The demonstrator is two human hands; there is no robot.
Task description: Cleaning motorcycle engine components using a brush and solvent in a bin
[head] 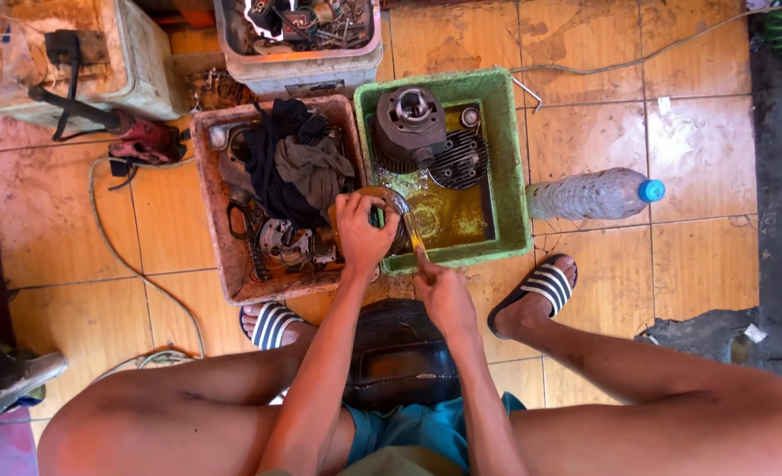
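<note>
Left hand (362,231) clamps round metal part (389,204) over green tub (514,167), 12 o'clock | right hand (444,295) grips yellow-handled tool (415,240), working its rim | cleaning looks mid-way; cylinder (408,123) waits in tub.

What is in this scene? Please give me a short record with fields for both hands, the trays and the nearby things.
left hand: holds a round metal part over the tray edge
right hand: grips a yellow-handled tool, tip at the part
green tray: holds yellowish liquid and a finned engine cylinder
brown tray: dark rags and metal parts
plastic bottle: lies on the tiled floor, blue cap
feet: striped sandals
</note>
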